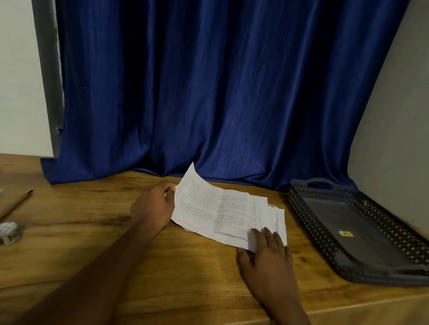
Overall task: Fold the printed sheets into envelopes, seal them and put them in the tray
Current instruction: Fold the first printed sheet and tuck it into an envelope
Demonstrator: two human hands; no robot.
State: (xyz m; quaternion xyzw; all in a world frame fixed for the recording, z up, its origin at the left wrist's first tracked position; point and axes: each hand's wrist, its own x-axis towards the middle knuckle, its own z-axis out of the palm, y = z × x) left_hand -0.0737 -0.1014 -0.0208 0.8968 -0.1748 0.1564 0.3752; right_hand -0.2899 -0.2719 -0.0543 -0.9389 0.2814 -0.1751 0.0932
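**Hands on the paperwork**

The left hand (154, 201) pinches the lifted corner of a white printed sheet (211, 209) atop a loose stack on the wooden table (95, 229); the right hand (267, 250) presses flat on the stack's near edge. Right of it sits a dark perforated plastic tray (309, 209).

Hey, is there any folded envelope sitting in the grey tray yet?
No, the grey tray holds only a small yellow sticker, while the printed sheets lie on the table.

Wooden table (72, 248) bears printed sheets (218, 213), tray (306, 206), pencil (10, 208), tape roll (6, 233).
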